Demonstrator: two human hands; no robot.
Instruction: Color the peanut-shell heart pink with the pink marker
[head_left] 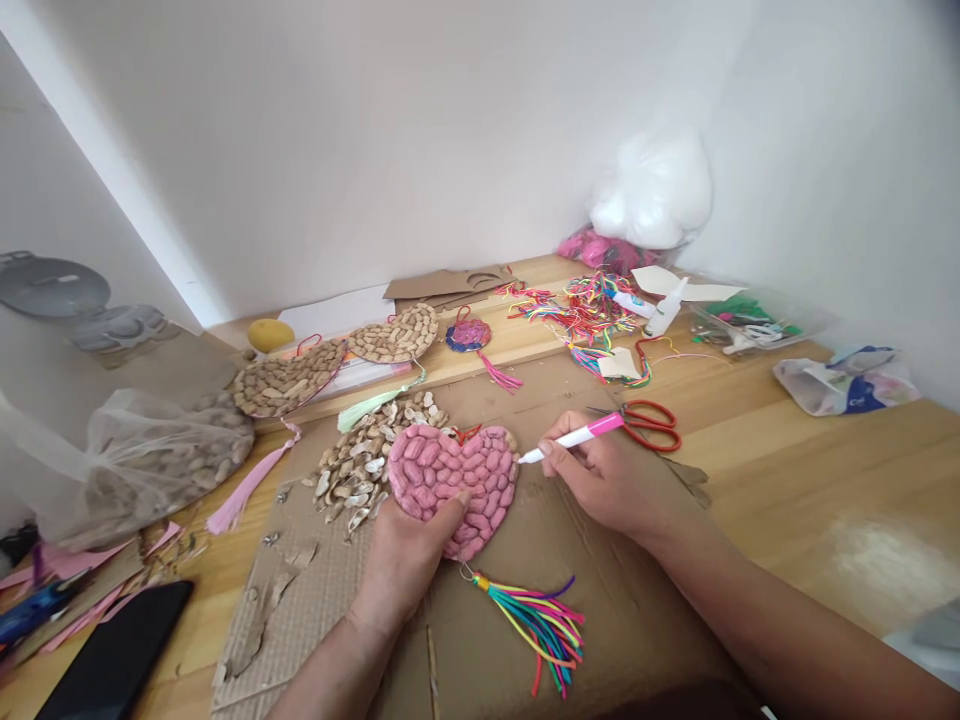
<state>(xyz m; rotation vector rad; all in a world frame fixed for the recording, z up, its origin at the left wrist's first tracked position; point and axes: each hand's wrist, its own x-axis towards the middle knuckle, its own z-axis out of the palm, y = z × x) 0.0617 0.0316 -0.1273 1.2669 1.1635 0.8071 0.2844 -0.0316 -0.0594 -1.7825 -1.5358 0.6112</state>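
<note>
Brown cardboard (555, 520) being worked over; pink peanut-shell heart (427, 470) being gripped by left hand (409, 560), pink-and-white marker (581, 436) by right (600, 470); edge risking smudging if heart slipping.

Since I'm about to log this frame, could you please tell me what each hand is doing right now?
Left hand: closed on the pink peanut-shell heart.
Right hand: closed on the pink-and-white marker.

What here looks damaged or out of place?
The brown corrugated cardboard mat has torn, peeling patches near its left edge, and broken tan peanut shells lie loosely heaped on it beside the pink peanut-shell heart, which looks untidy.
</note>
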